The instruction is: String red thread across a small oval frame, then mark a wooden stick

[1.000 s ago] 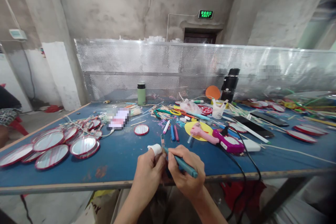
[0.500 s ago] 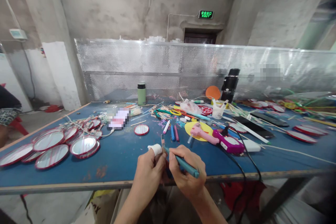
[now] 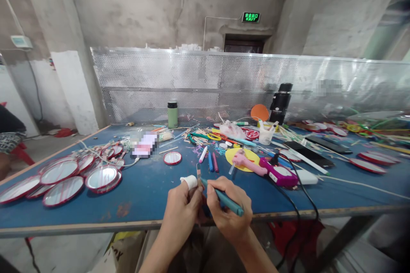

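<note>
My right hand [image 3: 231, 209] grips a teal marker [image 3: 229, 202] like a pen, with its front end pointing at the thing in my other hand. Pinched in my left hand [image 3: 183, 204] is a small flat wooden stick [image 3: 199, 172], upright, with a pinkish-brown band near its top. A white wrap [image 3: 189, 181] covers one finger of that hand. The marker's tip is close to the stick; whether they touch I cannot tell. Just beyond my hands lie a white-and-pink marker [image 3: 203, 154], a blue marker [image 3: 210, 162] and a dark red marker [image 3: 215, 162].
Red-rimmed round mirrors [image 3: 63, 190] pile up at left; one small mirror [image 3: 172, 158] lies mid-table. A pink glue gun [image 3: 248, 162] rests on a yellow disc [image 3: 230, 155] at right, near black cords. A green bottle [image 3: 172, 115] and black flask [image 3: 281, 104] stand behind.
Hardly anything differs. Both hands keep their place and hold, with only a tiny shift of the marker and the stick.
</note>
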Demonstrator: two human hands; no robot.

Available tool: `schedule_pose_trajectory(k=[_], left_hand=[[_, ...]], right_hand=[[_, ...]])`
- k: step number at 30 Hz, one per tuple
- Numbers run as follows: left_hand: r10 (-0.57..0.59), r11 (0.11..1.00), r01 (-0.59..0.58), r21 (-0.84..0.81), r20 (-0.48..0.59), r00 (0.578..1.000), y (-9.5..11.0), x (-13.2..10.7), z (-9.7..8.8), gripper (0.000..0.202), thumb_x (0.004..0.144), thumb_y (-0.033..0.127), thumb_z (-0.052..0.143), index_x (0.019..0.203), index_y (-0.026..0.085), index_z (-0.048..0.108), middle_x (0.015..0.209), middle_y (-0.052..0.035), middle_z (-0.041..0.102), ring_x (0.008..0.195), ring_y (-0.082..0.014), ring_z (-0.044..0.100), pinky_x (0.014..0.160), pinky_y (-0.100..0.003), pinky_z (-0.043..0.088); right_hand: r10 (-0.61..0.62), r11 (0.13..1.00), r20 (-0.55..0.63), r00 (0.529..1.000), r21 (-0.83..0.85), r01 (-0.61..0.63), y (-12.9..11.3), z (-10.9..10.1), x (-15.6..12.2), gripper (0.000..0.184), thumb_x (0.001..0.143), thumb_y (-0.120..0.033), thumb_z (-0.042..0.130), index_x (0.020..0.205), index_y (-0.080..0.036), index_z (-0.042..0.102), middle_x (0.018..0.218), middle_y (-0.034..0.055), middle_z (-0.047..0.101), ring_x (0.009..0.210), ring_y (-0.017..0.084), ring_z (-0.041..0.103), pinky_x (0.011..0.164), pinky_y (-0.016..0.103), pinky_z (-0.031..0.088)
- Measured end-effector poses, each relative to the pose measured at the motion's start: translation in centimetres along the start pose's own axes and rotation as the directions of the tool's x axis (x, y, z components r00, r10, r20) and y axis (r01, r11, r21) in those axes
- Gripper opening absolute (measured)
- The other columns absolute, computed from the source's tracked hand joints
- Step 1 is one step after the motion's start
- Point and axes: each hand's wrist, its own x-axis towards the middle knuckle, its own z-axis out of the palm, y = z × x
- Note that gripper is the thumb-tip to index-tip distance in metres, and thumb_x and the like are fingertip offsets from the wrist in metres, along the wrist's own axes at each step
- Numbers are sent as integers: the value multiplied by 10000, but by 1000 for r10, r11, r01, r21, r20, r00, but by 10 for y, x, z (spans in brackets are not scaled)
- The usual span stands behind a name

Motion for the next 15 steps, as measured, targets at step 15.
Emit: schedule_pose_trajectory(k=[15], left_hand=[[6,1000,-6,15,-2,1000,-1,0,-1,314,900,440,551,689,212,505,513,47,521,407,-130,519,402,-214,419]], right_hand=[[-4,1000,-15,1000,-16,4,2,-1,-2,100,890,-108,599,918,-197,636,722,-1,692,611,120,671,613,225,506]])
